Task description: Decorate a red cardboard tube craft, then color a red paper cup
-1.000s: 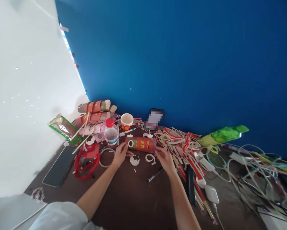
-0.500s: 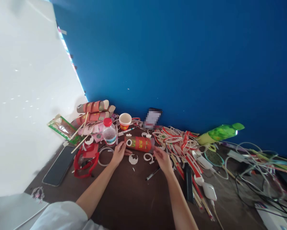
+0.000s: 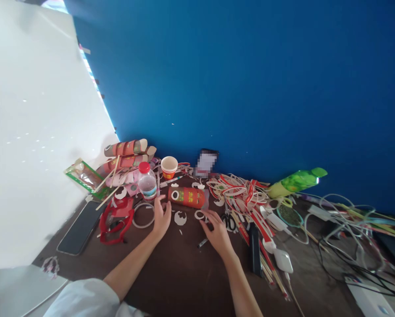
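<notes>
Just beyond both open hands: red tube (image 3: 187,197), ungripped.

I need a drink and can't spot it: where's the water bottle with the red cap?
In the head view the water bottle stands upright left of centre, just beyond the left hand, with the paper cup behind it to its right.

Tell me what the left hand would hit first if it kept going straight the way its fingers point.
The left hand points away from the person, toward the blue wall. Straight on, it would probably meet the near end of the red tube first, with the water bottle just to the left. Depth is hard to judge here.
</notes>
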### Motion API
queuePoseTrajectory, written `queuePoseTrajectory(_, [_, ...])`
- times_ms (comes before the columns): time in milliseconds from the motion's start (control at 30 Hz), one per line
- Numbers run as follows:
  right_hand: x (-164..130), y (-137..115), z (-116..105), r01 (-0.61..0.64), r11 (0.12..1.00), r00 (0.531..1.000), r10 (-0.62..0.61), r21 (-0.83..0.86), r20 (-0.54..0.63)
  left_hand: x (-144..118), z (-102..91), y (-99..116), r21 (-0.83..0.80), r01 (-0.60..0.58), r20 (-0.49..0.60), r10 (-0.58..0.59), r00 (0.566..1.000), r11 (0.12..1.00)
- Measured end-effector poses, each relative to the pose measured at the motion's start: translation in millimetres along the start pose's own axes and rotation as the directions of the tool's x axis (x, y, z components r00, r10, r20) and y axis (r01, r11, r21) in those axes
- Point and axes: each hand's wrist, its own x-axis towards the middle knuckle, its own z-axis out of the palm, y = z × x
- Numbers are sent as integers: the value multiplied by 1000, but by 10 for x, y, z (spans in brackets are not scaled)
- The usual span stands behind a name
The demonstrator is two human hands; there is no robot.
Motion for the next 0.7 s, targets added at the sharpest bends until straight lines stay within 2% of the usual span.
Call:
queuePoseTrajectory(67, [-1,-18,58,47,998,998,-46,-28,49,-12,-37,58,137,-60,29,57,998,989])
queuePoseTrajectory(167, [-29,-7,99,75,995,995,-70,-65,71,3,-106,164,321,-157,200,95,975,934])
queuePoseTrajectory(233, [-59,8,64,83,993,995,-78,-78,70,8,-144,220,422,-212,322,73,944,881])
queuePoseTrajectory(300, [-72,32,-45,82,993,996,-78,-88,49,-3,-164,251,518,-239,399,15,917,822])
queuePoseTrajectory(367, [-49,78,-230,61,992,998,-64,-107,-18,-25,-162,261,600,-247,436,-52,898,761])
queuePoseTrajectory(467, [30,177,-554,-21,988,977,-13,-154,-214,-56,-136,269,670,-267,470,-118,875,693])
queuePoseTrajectory(500, [53,206,-634,-64,983,954,10,-170,-299,-64,-126,276,679,-277,482,-128,867,680])
queuePoseTrajectory(533, [66,226,-682,-140,970,903,42,-200,-428,-70,-117,286,684,-288,492,-133,860,671])
queuePoseTrajectory(567, [69,234,-692,-172,958,888,51,-229,-456,-76,-111,300,685,-297,501,-134,855,665])
queuePoseTrajectory(600, [62,229,-663,-159,953,912,42,-256,-409,-80,-108,316,685,-305,508,-134,851,662])
queuePoseTrajectory(633, [46,213,-599,-112,958,948,23,-263,-317,-83,-110,334,683,-311,515,-134,847,661])
queuePoseTrajectory(700, [2,161,-403,-22,968,988,-17,-249,-155,-79,-129,372,676,-321,529,-134,838,663])
